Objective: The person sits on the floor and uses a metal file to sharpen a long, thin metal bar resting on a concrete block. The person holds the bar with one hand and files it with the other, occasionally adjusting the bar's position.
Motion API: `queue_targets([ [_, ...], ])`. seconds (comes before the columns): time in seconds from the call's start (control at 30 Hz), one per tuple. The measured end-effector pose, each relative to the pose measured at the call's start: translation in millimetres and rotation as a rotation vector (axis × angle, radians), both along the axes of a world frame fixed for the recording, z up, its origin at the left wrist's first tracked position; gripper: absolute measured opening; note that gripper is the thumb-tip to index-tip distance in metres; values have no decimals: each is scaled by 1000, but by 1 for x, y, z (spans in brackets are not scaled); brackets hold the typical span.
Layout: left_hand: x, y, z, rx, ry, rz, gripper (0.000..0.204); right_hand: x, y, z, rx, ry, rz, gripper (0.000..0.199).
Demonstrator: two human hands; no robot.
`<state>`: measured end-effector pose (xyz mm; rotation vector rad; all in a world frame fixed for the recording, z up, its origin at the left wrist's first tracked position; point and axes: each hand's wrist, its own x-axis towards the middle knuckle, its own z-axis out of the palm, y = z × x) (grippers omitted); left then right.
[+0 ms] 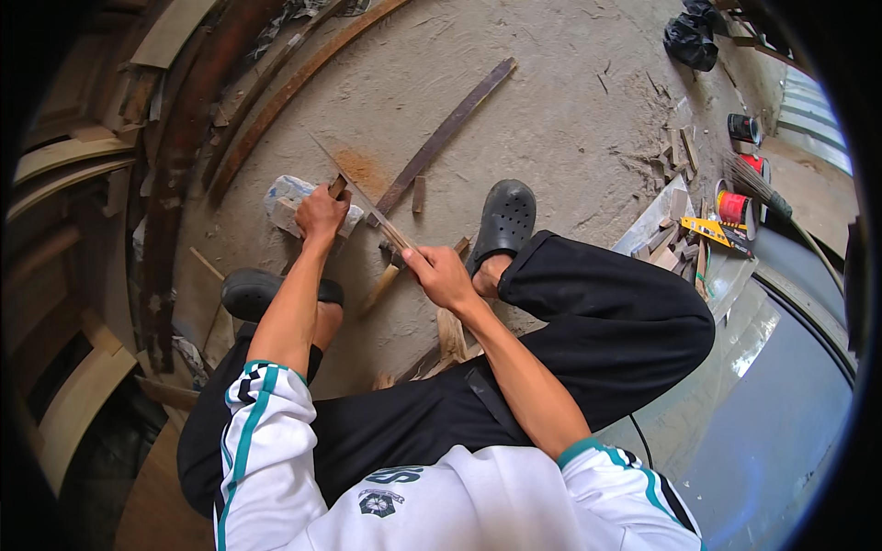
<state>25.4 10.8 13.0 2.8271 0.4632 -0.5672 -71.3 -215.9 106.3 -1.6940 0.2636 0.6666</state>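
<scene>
The left hand (320, 213) was clamped on a small wood block (337, 186), the right hand (439, 274) on a thin strip (390, 231): light, springy, best gripped near its near end.

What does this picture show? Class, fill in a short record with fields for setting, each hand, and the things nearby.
Setting: dusty concrete floor, person seated low, black clogs on both feet
Left hand: grips a small wooden block on a pale stone
Right hand: holds a thin wooden strip
Ahead: long dark wood slat lying on the floor
Right side: offcuts, yellow tool, red can
Left side: curved timber planks
</scene>
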Motion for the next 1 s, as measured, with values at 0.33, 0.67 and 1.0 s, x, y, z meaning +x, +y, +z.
queue_targets([
  [0.33, 2, 4, -4, -2, 9, 0, 40, 11, 8, -19, 78, -9, -37, 49],
  [0.67, 5, -8, 4, -6, 15, -20, 39, 31, 14, -25, -3, -36, -5, 51],
  [1.0, 4, 2, -4, -38, -12, -31, 39, 35, 25, -40, 15, 14, -61, 48],
])
